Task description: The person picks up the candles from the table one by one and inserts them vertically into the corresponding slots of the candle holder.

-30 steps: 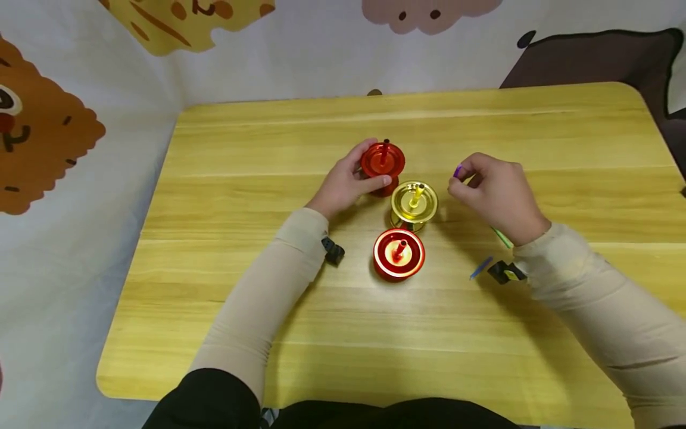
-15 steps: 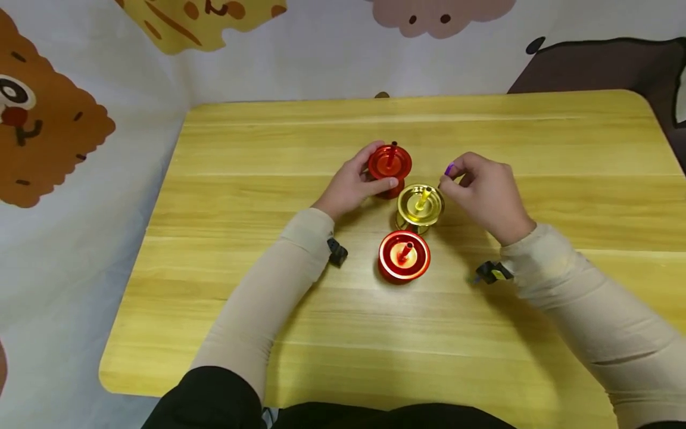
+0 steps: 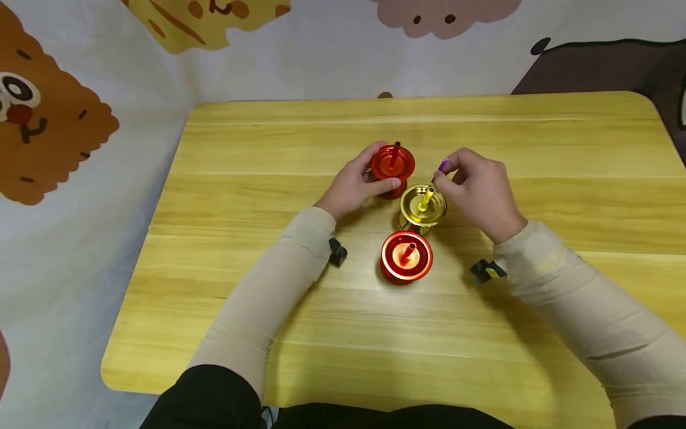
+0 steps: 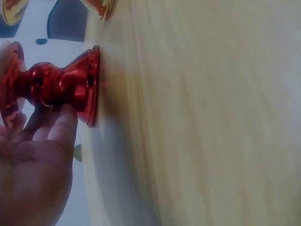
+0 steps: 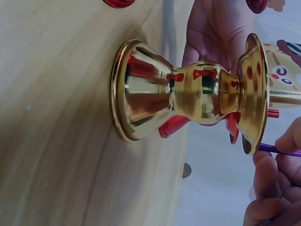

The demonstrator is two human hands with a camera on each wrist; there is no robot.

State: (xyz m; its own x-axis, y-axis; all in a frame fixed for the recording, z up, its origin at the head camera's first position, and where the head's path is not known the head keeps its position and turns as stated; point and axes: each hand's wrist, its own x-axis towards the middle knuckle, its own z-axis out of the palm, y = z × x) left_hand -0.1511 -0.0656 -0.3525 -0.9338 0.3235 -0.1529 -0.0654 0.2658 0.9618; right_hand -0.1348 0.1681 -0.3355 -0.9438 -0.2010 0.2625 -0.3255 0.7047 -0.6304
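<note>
In the head view my left hand [image 3: 356, 185] grips the stem of a shiny red candle holder [image 3: 387, 162], thumb on the near side under its dish. The left wrist view shows fingers [image 4: 61, 129] beneath that red holder's stem [image 4: 47, 84]. Between finger and thumb, my right hand [image 3: 479, 193] pinches a thin purple stick [image 3: 443, 165], close to the rim of a gold candle holder [image 3: 409, 205]. The right wrist view has the purple stick [image 5: 270, 149] beside the gold dish [image 5: 254, 94]; whether they touch I cannot tell. A second red candle holder [image 3: 391, 262] stands nearest me.
All three holders stand near one another on a wooden table [image 3: 257, 155], each with an upright tube in its dish. A wrist camera [image 3: 488, 271] is strapped at my right sleeve, another [image 3: 337, 253] at my left. A printed cloth [image 3: 300, 53] hangs behind the table.
My right hand has moved left with the purple stick, closer to the gold holder. My left hand keeps its grip on the red one. The green and blue sticks are now mostly covered.
</note>
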